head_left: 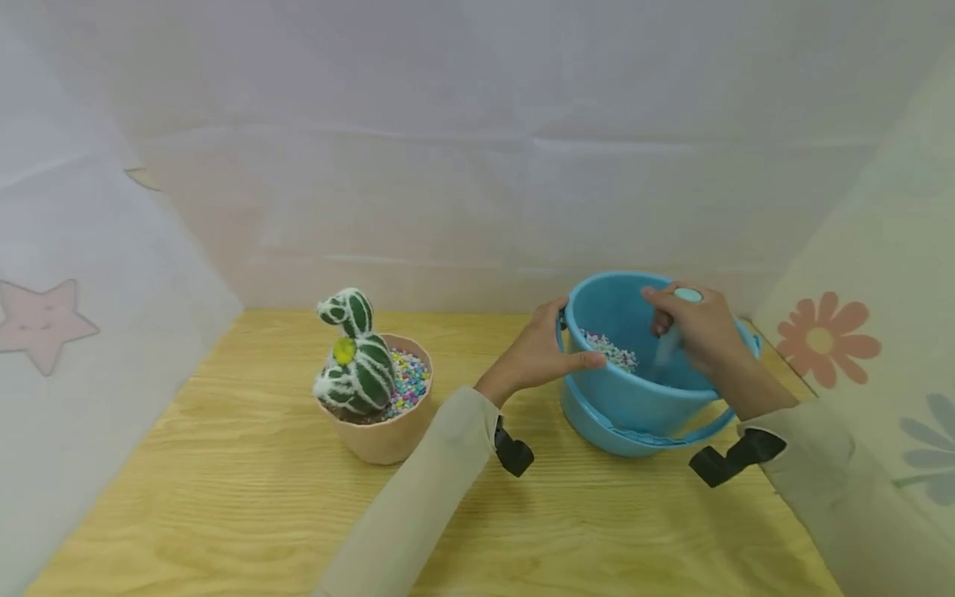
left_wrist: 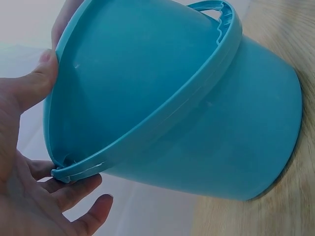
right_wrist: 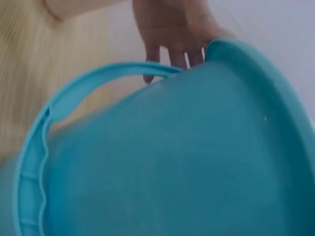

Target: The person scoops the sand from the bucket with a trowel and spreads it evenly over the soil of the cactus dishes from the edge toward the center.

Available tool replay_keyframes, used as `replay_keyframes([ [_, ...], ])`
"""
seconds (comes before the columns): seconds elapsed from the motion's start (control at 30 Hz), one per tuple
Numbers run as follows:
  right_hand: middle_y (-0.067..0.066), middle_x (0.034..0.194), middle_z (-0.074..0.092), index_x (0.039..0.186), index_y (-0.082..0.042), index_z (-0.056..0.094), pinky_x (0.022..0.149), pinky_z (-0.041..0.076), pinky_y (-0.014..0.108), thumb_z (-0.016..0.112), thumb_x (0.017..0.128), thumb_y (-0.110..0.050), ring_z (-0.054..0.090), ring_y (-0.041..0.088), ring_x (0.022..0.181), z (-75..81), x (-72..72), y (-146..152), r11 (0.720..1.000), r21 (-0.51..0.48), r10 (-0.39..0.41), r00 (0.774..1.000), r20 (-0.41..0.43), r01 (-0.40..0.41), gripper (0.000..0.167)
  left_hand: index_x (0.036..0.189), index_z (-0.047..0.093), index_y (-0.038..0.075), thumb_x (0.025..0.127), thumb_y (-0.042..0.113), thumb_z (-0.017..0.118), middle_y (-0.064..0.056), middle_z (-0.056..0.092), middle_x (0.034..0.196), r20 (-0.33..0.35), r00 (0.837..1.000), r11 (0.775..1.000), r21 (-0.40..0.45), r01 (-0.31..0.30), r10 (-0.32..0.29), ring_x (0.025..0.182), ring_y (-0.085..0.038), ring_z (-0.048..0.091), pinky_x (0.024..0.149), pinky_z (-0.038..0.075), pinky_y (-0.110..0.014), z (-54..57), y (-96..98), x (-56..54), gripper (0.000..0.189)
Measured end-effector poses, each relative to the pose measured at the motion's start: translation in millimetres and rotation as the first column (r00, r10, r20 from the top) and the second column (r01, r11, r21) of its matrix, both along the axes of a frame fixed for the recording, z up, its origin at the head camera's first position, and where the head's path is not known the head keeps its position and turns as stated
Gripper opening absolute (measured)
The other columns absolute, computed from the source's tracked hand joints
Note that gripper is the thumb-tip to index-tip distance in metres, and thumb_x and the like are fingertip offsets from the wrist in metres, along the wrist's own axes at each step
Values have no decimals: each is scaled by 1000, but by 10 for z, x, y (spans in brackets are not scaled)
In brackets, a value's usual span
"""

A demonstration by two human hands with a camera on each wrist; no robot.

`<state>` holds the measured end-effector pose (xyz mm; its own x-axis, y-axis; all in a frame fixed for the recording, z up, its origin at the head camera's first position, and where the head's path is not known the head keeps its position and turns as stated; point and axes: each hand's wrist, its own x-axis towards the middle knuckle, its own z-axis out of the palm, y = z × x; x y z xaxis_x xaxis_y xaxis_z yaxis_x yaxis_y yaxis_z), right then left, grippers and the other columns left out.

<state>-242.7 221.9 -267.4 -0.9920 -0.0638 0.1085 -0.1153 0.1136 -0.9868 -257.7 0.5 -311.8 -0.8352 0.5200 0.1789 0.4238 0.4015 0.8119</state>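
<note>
A light blue bucket (head_left: 634, 402) stands on the table, with small pastel beads (head_left: 612, 352) inside. My left hand (head_left: 533, 352) grips its left rim, thumb over the edge and fingers on the outside by the handle joint. From above the bucket, my right hand (head_left: 705, 332) holds a tool by its light blue handle (head_left: 688, 294); the tool's pale, blurred lower part points down into the bucket. The bucket's own carrying handle (right_wrist: 30, 187) hangs down on the near side. In the right wrist view the bucket wall fills most of the picture, and my right hand is out of sight.
To the left stands a peach flowerpot (head_left: 384, 439) with a green-and-white knitted-looking cactus (head_left: 366, 373) and multicoloured beads (head_left: 410, 381) in it. The wooden table (head_left: 224, 489) is bounded by pale cloth walls (head_left: 418, 199) behind and at both sides.
</note>
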Motion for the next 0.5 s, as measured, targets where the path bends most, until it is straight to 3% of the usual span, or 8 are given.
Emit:
replay_keyframes([
  [0.1, -3, 56, 51, 62, -13, 53, 60, 45, 25, 65, 92, -19, 48, 14, 56, -8, 11, -72, 982, -186, 29, 999, 25, -23, 32, 151, 21, 7, 84, 32, 74, -14, 35, 144, -2, 1000, 1000, -3, 4, -4, 127, -22, 43, 102, 43, -37, 11, -13, -3, 89],
  [0.23, -2, 55, 50, 68, -12, 51, 59, 42, 26, 65, 91, -16, 46, 13, 55, -9, 44, -124, 927, -374, 24, 999, 35, -9, 28, 149, 23, 5, 83, 33, 74, -15, 36, 142, -4, 1000, 1000, -7, 21, -21, 126, -22, 42, 102, 43, -37, 30, -16, -13, 88],
  [0.43, 3, 59, 45, 69, -9, 42, 58, 31, 28, 58, 94, -9, 38, 15, 55, -18, 88, -76, 752, -659, -2, 999, 45, 31, 30, 149, 23, 4, 83, 30, 75, -16, 35, 142, -2, 999, 999, 2, 45, -45, 127, -24, 41, 102, 43, -37, 42, -5, -28, 88],
  [0.5, 4, 60, 43, 68, -9, 41, 58, 30, 28, 56, 95, -10, 37, 16, 55, -30, 94, -56, 718, -695, -10, 998, 59, 48, 31, 149, 22, 4, 83, 30, 75, -17, 34, 143, 3, 999, 999, 3, 45, -45, 127, -25, 41, 102, 43, -38, 32, -4, -29, 88],
])
